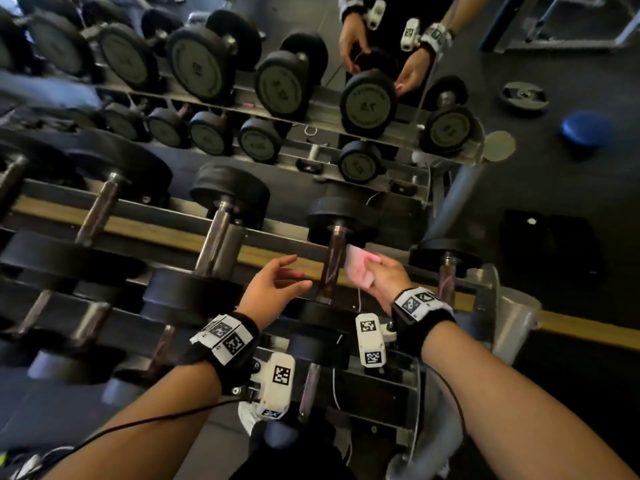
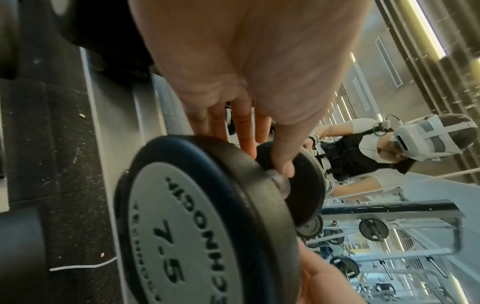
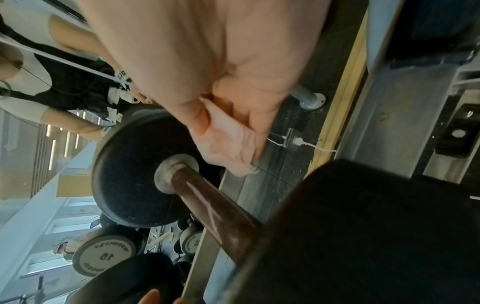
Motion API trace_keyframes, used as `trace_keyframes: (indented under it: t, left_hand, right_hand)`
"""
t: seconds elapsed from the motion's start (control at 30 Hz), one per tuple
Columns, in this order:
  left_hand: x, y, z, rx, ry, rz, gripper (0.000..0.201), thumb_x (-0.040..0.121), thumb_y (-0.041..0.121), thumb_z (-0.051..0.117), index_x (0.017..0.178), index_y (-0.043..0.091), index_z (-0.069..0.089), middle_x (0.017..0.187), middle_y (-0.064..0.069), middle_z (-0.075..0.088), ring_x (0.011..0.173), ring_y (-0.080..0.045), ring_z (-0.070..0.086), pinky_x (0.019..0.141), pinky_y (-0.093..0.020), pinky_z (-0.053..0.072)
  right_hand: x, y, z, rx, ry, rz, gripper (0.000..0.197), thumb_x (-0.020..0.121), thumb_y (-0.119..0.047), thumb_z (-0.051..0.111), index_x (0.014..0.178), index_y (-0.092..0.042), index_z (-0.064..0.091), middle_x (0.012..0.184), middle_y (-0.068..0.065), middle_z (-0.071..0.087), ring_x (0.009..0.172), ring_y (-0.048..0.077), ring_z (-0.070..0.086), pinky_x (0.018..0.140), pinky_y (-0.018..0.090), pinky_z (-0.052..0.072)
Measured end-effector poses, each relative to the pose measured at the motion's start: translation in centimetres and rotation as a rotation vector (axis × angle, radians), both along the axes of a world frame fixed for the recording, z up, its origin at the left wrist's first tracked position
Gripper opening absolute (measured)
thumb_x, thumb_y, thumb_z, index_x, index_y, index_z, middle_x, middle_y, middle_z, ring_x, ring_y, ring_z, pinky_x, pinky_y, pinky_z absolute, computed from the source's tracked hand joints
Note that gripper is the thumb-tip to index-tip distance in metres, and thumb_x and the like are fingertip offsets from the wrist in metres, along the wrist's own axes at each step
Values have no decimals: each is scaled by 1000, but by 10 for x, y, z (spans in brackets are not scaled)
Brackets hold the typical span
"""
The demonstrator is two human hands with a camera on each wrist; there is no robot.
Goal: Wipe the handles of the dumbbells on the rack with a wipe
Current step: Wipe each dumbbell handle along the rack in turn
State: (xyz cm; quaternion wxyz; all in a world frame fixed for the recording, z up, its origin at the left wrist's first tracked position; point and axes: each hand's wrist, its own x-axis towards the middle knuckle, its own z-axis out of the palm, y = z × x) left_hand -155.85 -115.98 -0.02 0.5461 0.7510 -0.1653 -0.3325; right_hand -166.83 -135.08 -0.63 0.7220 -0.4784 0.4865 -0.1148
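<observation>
A dumbbell with a dark brown handle [image 1: 330, 268] [image 3: 215, 214] lies across the rack's top tier, its far head [image 1: 341, 216] black. My right hand [image 1: 374, 268] [image 3: 228, 139] pinches a pale pink wipe [image 1: 358, 271] [image 3: 233, 156] between thumb and fingers, right beside the handle's right side. Just left of the same handle, my left hand [image 1: 298, 271] [image 2: 265, 148] hovers with relaxed, spread fingers and holds nothing. The left wrist view shows a grey end plate marked 7.5 [image 2: 182, 226] close below the palm.
More dumbbells fill the top tier: one handle [image 1: 214, 237] to the left, another [image 1: 446, 278] to the right. A lower tier [image 1: 308, 389] sits under my wrists. Behind the rack rail [image 1: 173, 233] a mirror reflects the dumbbells and my hands.
</observation>
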Motion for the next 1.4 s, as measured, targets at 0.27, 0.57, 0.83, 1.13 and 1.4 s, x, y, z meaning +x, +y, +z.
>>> trace_keyframes:
  t: [0.27, 0.57, 0.83, 1.13, 1.4]
  left_hand:
    - [-8, 18, -8, -27, 43, 15, 53, 80, 10, 79, 127, 20, 59, 102, 0, 70, 90, -5, 69, 79, -15, 52]
    - [-2, 19, -11, -22, 90, -41, 45, 79, 12, 79, 117, 30, 62, 100, 5, 71, 90, -2, 69, 81, -16, 51]
    - [-2, 22, -15, -38, 125, -37, 44, 73, 25, 82, 113, 31, 66, 92, 6, 75, 88, -3, 70, 74, -13, 51]
    - [-2, 23, -17, -39, 150, -24, 42, 76, 22, 81, 115, 24, 67, 85, 10, 75, 83, 0, 70, 72, -12, 51]
    - [-2, 22, -17, -37, 141, -35, 37, 79, 17, 79, 113, 26, 67, 81, 11, 74, 82, 0, 69, 73, -11, 50]
  right_hand:
    - [19, -2, -10, 278, -179, 14, 32, 102, 2, 37, 126, -1, 57, 110, 16, 68, 97, 27, 68, 78, 37, 57]
    - [3, 17, -13, 143, -206, 118, 35, 103, -7, 42, 135, -13, 55, 129, 13, 61, 114, 25, 61, 96, 38, 50]
    - [-17, -4, -13, 200, -188, 72, 35, 104, -6, 38, 135, 2, 51, 130, 23, 60, 112, 32, 62, 95, 44, 51]
    - [-3, 23, -21, 120, -151, 130, 38, 104, -5, 38, 137, -10, 55, 128, 11, 63, 114, 26, 63, 89, 35, 55]
    - [-17, 5, -12, 173, -130, 115, 30, 101, 2, 37, 115, -5, 63, 93, 7, 74, 78, 18, 74, 61, 31, 61]
